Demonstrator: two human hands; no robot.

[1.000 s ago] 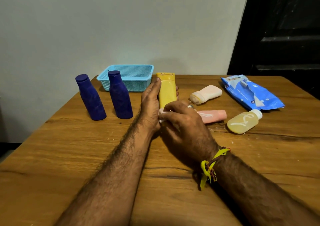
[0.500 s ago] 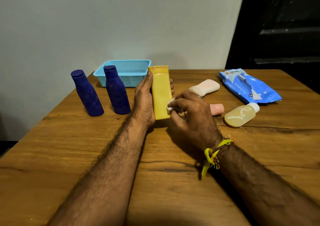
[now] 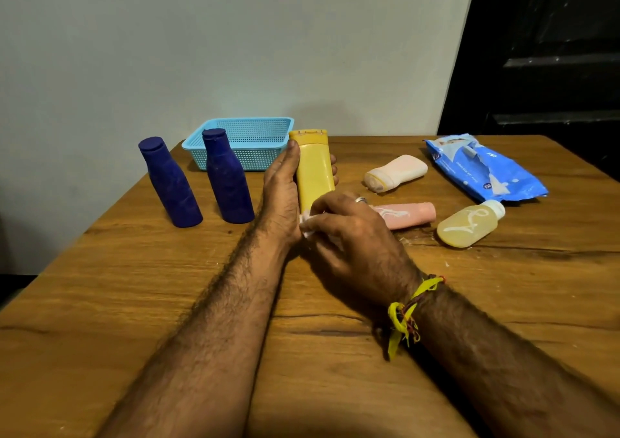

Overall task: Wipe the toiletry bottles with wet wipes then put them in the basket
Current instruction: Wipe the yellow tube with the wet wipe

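My left hand [image 3: 281, 192] grips a yellow bottle [image 3: 313, 169] standing upright at the table's middle, fingers wrapped behind it. My right hand [image 3: 352, 239] pinches a white wet wipe [image 3: 307, 224] against the bottle's lower part. A light blue basket [image 3: 241, 132] sits behind, against the wall. Two dark blue bottles [image 3: 171, 182] [image 3: 226, 176] stand to the left. Lying on the right are a cream bottle [image 3: 396, 172], a pink bottle [image 3: 407, 214] and a clear yellowish bottle [image 3: 469, 224].
A blue wet wipes pack [image 3: 483, 167] lies at the far right of the wooden table [image 3: 167, 286]. A grey wall runs behind the table and a dark doorway [image 3: 550, 52] is at the right.
My right hand with the wipe has slid down from the bottle's middle to its base. My left hand keeps its hold on the bottle.
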